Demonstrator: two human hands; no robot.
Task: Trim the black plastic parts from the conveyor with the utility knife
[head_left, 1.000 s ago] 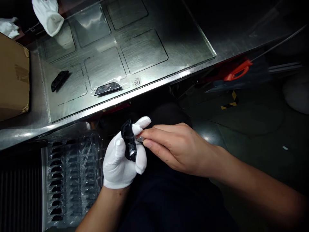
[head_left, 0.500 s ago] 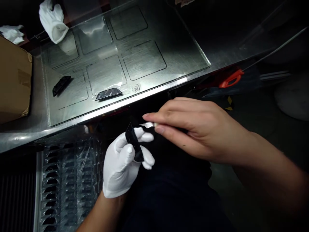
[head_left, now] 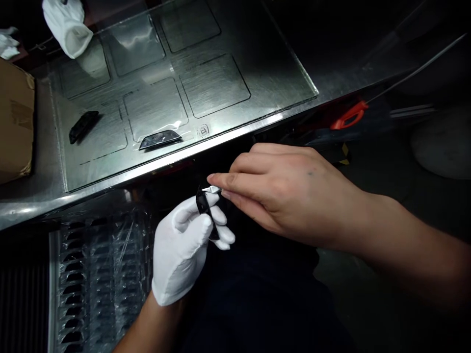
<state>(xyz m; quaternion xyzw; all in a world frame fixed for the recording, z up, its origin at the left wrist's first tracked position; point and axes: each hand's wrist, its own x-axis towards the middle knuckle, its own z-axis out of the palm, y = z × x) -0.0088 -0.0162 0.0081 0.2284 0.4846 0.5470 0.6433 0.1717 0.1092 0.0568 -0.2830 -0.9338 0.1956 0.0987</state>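
My left hand (head_left: 186, 252), in a white glove, grips a small glossy black plastic part (head_left: 204, 203) between thumb and fingers, below the bench's front edge. My bare right hand (head_left: 274, 193) pinches a small knife with a pointed metal blade (head_left: 211, 189); its handle is hidden in my fingers. The blade's tip is at the upper end of the black part; whether it touches I cannot tell. On the glass sheet (head_left: 272, 88) lie a second black part (head_left: 84, 126) and a third one (head_left: 160, 139) nearer the front edge.
A cardboard box (head_left: 16, 117) stands at the bench's left end. White gloves (head_left: 68, 27) are at the back left. Below the bench, a plastic-wrapped tray (head_left: 99, 279) holds rows of black parts. A red-orange handle (head_left: 349, 115) hangs by the bench edge at right.
My right hand has moved left, bringing the blade up to the black part's upper end. My left hand has turned the part to a narrower view. The whole scene has shifted slightly left.
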